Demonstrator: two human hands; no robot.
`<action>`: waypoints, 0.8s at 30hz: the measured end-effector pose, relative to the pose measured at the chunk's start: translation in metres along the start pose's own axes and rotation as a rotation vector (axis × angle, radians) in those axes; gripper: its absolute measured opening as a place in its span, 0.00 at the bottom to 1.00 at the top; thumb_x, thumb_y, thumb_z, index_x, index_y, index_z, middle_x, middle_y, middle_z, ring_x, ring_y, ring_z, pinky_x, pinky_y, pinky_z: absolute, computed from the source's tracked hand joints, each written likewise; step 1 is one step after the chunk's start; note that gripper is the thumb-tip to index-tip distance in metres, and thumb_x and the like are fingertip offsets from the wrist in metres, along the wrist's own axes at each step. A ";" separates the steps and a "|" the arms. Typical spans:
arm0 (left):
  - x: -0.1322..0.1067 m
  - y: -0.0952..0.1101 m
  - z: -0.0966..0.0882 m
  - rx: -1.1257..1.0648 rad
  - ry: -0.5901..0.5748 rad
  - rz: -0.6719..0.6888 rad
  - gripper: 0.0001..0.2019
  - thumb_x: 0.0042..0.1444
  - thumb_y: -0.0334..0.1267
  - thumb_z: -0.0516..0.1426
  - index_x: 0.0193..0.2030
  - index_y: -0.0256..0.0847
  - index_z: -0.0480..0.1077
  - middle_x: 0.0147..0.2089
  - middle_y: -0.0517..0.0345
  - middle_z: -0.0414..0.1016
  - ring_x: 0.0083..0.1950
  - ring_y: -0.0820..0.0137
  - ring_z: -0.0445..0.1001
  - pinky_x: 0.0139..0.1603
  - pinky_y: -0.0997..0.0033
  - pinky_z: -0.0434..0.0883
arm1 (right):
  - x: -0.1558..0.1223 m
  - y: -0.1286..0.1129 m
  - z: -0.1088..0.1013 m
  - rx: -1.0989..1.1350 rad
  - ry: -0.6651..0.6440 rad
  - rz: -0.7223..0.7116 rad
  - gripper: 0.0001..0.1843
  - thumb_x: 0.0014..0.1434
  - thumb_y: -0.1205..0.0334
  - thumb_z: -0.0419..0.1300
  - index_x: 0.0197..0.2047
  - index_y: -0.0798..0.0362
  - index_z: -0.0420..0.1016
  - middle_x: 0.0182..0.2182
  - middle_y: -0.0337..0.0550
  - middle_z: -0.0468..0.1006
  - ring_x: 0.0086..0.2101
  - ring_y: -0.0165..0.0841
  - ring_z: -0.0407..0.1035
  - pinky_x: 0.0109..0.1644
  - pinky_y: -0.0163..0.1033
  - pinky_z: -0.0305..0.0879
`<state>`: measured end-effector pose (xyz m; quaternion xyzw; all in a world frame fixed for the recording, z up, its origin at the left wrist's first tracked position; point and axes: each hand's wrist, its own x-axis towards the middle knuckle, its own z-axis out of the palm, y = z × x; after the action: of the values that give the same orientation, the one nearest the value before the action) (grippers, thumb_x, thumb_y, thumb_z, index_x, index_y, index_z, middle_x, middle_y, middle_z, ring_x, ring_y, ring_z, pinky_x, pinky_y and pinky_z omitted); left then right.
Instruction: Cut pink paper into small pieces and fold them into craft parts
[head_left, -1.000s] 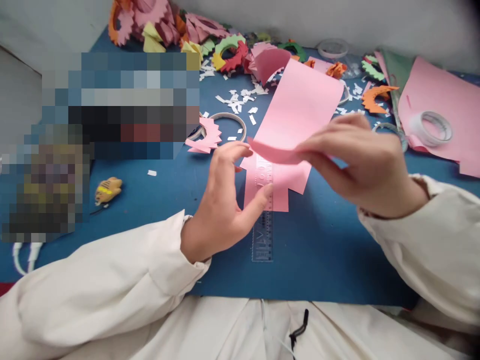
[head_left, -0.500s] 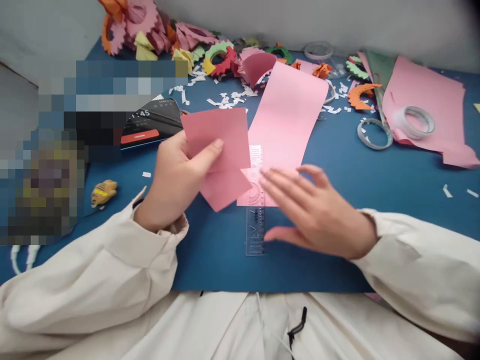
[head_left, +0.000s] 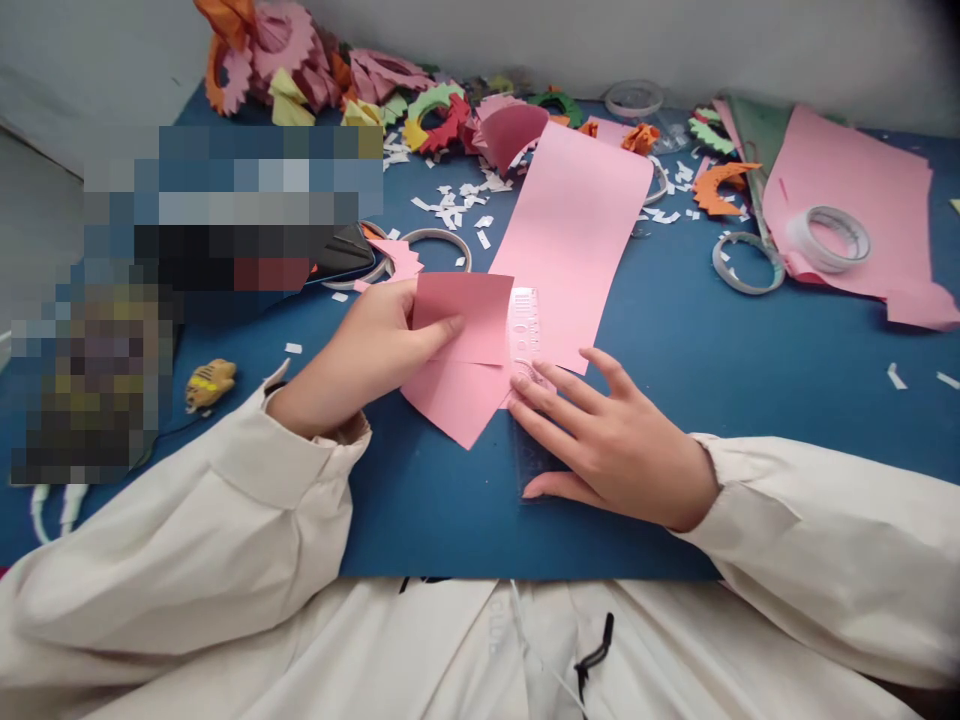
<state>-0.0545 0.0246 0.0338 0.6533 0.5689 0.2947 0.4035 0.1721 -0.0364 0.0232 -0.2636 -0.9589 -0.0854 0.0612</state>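
My left hand (head_left: 375, 340) pinches a pink paper piece (head_left: 480, 300), thumb on top and the other fingers hidden beneath. Below it lies a second pink flap (head_left: 461, 400) with a pointed lower corner; I cannot tell whether the two are joined. My right hand (head_left: 622, 440) rests with spread fingers on a clear plastic ruler (head_left: 523, 325), holding nothing. The ruler stands nearly upright in view, over the near end of a long pink paper strip (head_left: 577, 220). Part of its lower half is covered by my fingers.
White paper scraps (head_left: 457, 205) and coloured paper cutouts (head_left: 439, 115) crowd the back. Tape rolls (head_left: 750, 265) and a pink sheet (head_left: 847, 180) lie at right. A phone (head_left: 349, 250), partly blurred out, and a small yellow figure (head_left: 211, 385) are at left.
My left hand has brought the pink paper down and right, up to the ruler's edge. The ruler has shifted slightly right. My right hand has moved slightly left, its fingers now more spread.
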 end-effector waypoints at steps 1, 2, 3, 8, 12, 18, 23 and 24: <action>-0.001 0.002 0.000 -0.032 -0.016 -0.018 0.14 0.50 0.44 0.60 0.41 0.37 0.75 0.42 0.54 0.79 0.43 0.58 0.75 0.43 0.62 0.74 | -0.003 0.001 -0.002 -0.011 -0.007 0.020 0.33 0.65 0.41 0.41 0.56 0.60 0.68 0.56 0.50 0.69 0.55 0.46 0.63 0.58 0.58 0.53; -0.002 0.003 0.000 -0.068 -0.028 -0.031 0.15 0.50 0.43 0.61 0.41 0.37 0.75 0.42 0.54 0.79 0.43 0.59 0.75 0.41 0.63 0.74 | -0.006 0.003 -0.004 -0.023 -0.019 0.042 0.33 0.65 0.42 0.41 0.55 0.60 0.69 0.55 0.50 0.70 0.55 0.47 0.64 0.58 0.59 0.54; -0.003 0.004 0.001 -0.102 -0.032 -0.040 0.15 0.49 0.43 0.62 0.41 0.37 0.75 0.41 0.54 0.79 0.42 0.60 0.75 0.40 0.64 0.74 | -0.010 0.005 -0.006 -0.033 -0.032 0.062 0.31 0.65 0.43 0.42 0.54 0.60 0.70 0.55 0.50 0.71 0.54 0.47 0.64 0.57 0.59 0.55; -0.004 0.004 0.003 -0.260 -0.014 -0.083 0.14 0.47 0.38 0.63 0.41 0.37 0.73 0.39 0.55 0.78 0.38 0.64 0.75 0.35 0.69 0.73 | -0.030 0.016 -0.011 -0.136 -0.069 0.197 0.24 0.65 0.51 0.49 0.50 0.63 0.72 0.51 0.53 0.74 0.49 0.46 0.68 0.54 0.55 0.58; -0.003 0.001 0.007 -0.159 -0.018 -0.070 0.14 0.48 0.37 0.61 0.43 0.36 0.71 0.37 0.57 0.77 0.36 0.64 0.75 0.35 0.68 0.73 | -0.030 0.015 -0.013 -0.229 -0.105 0.290 0.25 0.65 0.51 0.49 0.48 0.66 0.73 0.49 0.59 0.74 0.49 0.49 0.68 0.53 0.56 0.58; -0.002 -0.010 0.016 0.345 0.119 0.335 0.31 0.51 0.33 0.58 0.62 0.41 0.55 0.63 0.49 0.62 0.57 0.59 0.68 0.56 0.60 0.69 | -0.005 0.009 -0.007 -0.200 0.026 0.150 0.26 0.65 0.51 0.49 0.55 0.65 0.68 0.53 0.56 0.71 0.50 0.45 0.67 0.55 0.54 0.55; -0.003 -0.015 0.017 0.510 0.037 0.494 0.35 0.55 0.33 0.54 0.67 0.39 0.44 0.68 0.47 0.54 0.67 0.59 0.57 0.65 0.58 0.60 | 0.001 0.012 0.010 -0.011 0.153 0.165 0.23 0.65 0.53 0.50 0.56 0.59 0.67 0.55 0.50 0.70 0.52 0.40 0.65 0.56 0.51 0.53; -0.003 -0.015 0.017 0.519 0.027 0.500 0.34 0.56 0.32 0.54 0.67 0.38 0.45 0.67 0.46 0.55 0.67 0.59 0.57 0.66 0.58 0.59 | 0.001 0.013 0.013 0.008 0.158 0.191 0.24 0.65 0.52 0.50 0.57 0.59 0.66 0.55 0.50 0.70 0.52 0.40 0.65 0.56 0.51 0.53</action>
<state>-0.0481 0.0184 0.0125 0.8489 0.4526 0.2387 0.1320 0.1774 -0.0223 0.0119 -0.3459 -0.9219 -0.0960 0.1457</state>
